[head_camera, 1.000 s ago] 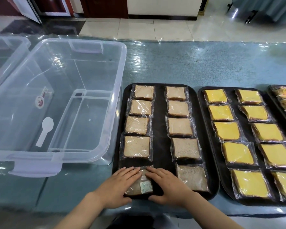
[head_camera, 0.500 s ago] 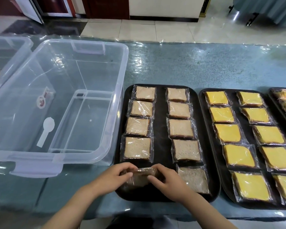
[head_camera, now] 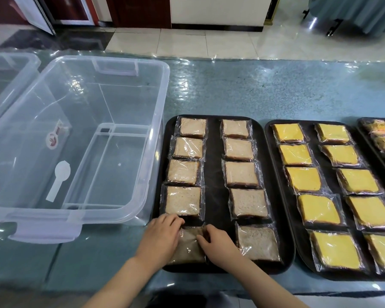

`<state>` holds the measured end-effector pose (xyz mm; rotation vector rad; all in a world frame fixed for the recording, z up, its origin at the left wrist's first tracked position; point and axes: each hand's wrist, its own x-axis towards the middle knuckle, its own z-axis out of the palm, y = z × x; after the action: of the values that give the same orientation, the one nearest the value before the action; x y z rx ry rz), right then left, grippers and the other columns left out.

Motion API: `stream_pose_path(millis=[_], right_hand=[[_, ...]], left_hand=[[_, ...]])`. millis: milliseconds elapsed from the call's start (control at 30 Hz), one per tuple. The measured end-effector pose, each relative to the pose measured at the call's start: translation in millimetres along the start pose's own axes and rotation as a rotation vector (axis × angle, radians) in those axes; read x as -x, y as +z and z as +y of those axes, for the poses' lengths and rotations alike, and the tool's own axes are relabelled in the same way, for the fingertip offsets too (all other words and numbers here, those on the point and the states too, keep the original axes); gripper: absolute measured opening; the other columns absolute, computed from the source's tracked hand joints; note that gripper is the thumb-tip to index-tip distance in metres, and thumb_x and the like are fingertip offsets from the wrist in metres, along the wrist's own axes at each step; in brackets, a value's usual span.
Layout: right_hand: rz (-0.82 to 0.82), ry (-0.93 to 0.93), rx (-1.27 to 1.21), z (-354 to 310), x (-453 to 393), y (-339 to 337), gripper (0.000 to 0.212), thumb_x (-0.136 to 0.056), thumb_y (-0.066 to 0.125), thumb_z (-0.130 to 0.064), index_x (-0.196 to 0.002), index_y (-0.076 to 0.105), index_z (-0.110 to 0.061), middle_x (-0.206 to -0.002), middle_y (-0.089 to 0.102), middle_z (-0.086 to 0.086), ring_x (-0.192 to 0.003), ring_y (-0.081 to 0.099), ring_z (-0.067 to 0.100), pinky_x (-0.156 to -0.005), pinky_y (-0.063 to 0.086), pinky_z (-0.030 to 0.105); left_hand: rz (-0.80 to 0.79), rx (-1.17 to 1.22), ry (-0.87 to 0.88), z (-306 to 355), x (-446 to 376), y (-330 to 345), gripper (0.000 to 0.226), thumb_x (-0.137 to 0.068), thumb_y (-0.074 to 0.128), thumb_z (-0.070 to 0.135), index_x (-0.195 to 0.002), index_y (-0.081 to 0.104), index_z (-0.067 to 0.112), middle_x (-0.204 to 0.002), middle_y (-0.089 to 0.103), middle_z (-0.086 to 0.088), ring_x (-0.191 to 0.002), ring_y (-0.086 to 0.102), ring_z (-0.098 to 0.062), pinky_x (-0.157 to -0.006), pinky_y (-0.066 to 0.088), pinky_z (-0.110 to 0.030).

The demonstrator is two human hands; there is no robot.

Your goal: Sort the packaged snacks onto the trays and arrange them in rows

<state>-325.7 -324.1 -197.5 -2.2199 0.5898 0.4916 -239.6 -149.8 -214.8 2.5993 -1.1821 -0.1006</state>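
Observation:
A black tray (head_camera: 213, 196) holds two rows of clear-wrapped brown bread slices. The nearest packet of the left row, a wrapped brown slice (head_camera: 188, 248), lies flat at the tray's front left corner. My left hand (head_camera: 160, 237) covers its left edge with the fingers curled over the far left corner. My right hand (head_camera: 218, 243) grips its right edge, thumb on top of the wrapper and fingers curled at the far right corner. The neighbouring packet (head_camera: 257, 243) lies just right of my right hand.
A large clear plastic bin (head_camera: 162, 112) stands left of the tray, with a second bin (head_camera: 20, 63) at the far left. To the right a second black tray (head_camera: 267, 130) carries yellow cake packets, and a third tray (head_camera: 362, 127) shows at the right edge.
Both hands lifted and turned the packet over. It now lies flat in line with the left row, label side down, and the hands have moved up along its sides.

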Motion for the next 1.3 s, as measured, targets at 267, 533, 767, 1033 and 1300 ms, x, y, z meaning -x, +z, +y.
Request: stream_pose_path(millis=[267,533,767,1033,1300], right_hand=[[0.056,-0.01,-0.026,6.9,12.5,-3.6,0.032,-0.092,0.059,-0.032,-0.119,0.043,-0.027,-0.095,0.059,-0.011,-0.083,0.058,0.004,-0.069,0.047,0.018],[0.135,-0.563,0.477,41.9,16.4,11.4,0.044,-0.091,0.045,-0.04,-0.133,0.047,-0.032,-0.147,0.045,-0.007,-0.132,0.046,0.014,-0.104,0.045,0.031],[0.117,-0.552,0.491,39.3,18.1,20.3,0.047,-0.091,0.044,-0.041,-0.137,0.047,-0.031,-0.148,0.044,-0.004,-0.135,0.044,0.017,-0.106,0.044,0.032],[0.124,-0.542,0.566,25.9,17.6,17.5,0.044,-0.088,0.045,-0.041,-0.132,0.05,-0.035,-0.145,0.047,-0.007,-0.13,0.047,0.015,-0.104,0.041,0.03],[0.11,-0.422,0.268,43.1,36.0,-13.1,0.048,-0.096,0.043,-0.034,-0.144,0.04,-0.029,-0.155,0.027,-0.012,-0.144,0.018,0.008,-0.12,0.007,0.024]], left_hand=[[-0.07,-0.038,0.249,-9.9,22.7,-1.4,0.04,-0.077,0.052,0.019,-0.115,0.058,0.029,-0.119,0.055,0.007,-0.109,0.049,-0.014,-0.094,0.034,-0.025],[-0.143,-0.158,0.225,-9.1,28.9,15.8,0.045,-0.103,0.032,0.033,-0.137,0.054,0.014,-0.144,0.052,-0.004,-0.132,0.049,-0.021,-0.111,0.028,-0.036],[-0.192,-0.194,0.184,-12.8,27.1,21.9,0.06,-0.099,0.035,0.043,-0.151,0.032,0.014,-0.158,0.029,-0.008,-0.146,0.027,-0.024,-0.112,0.021,-0.04],[-0.217,-0.16,0.081,-10.1,29.5,19.7,0.061,-0.095,0.038,0.043,-0.15,0.035,0.018,-0.156,0.033,-0.005,-0.144,0.031,-0.022,-0.113,0.021,-0.041],[-0.189,-0.043,-0.039,6.1,26.0,6.3,0.047,-0.086,0.045,0.04,-0.129,0.059,0.024,-0.135,0.057,0.004,-0.128,0.05,-0.016,-0.112,0.023,-0.032]])
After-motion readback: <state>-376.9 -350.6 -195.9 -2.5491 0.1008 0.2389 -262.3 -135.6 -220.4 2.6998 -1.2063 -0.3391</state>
